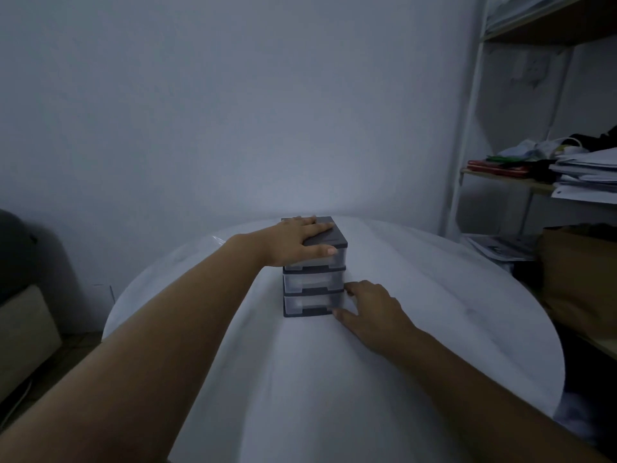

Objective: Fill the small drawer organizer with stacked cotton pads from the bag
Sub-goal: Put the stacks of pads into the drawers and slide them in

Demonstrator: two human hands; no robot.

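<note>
A dim room with a pale wall holds a round white desk (417, 329), and a cluttered shelf (500, 177) stands to its right. The drawer organizer (312, 282) stands upright near the desk's far edge, all three drawers closed. The left hand (297, 240) lies flat on its lid, fingers straight, probably to steady it. The right hand (374, 309) touches the bottom drawer (309, 302) at its right corner; I cannot tell whether it pinches it. No cotton pads are in view.
</note>
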